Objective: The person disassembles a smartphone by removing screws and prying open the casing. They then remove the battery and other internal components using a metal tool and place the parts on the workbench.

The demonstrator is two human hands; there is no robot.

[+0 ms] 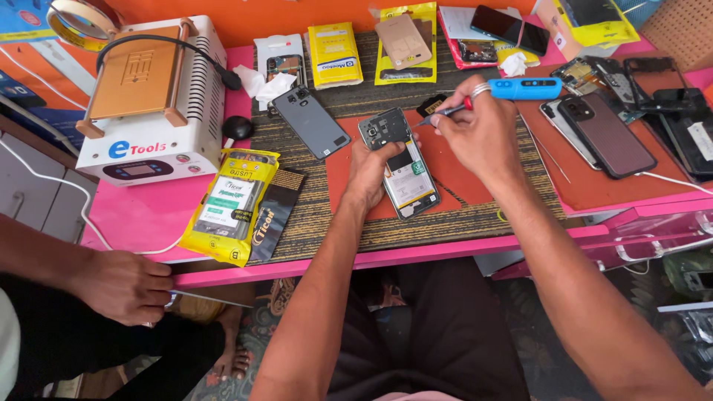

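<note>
The person is at work inside an opened phone (401,167) whose back cover is off — the circuit board and battery are bare. It lies on a red mat (453,160) near the middle of the pink desk (141,215). The left hand (369,172) steadies it from the left side, its fingers closed on the edge. The right hand (475,126) grips a blue screwdriver (512,90), fingers closed round the shaft, and the tip is set down at the far end of the phone, beside the camera part. The step in hand looks like working a small screw there; the next move probably calls for keeping the tip square in the screw head and the phone still — a slip could scratch the board.

A dark back cover (310,122) lies just to the left, a yellow packet (230,204) nearer left, and a white heating machine (152,100) at far left. Other phones (605,134) rest at right. Another person's hand (122,286) rests at the near left edge.
</note>
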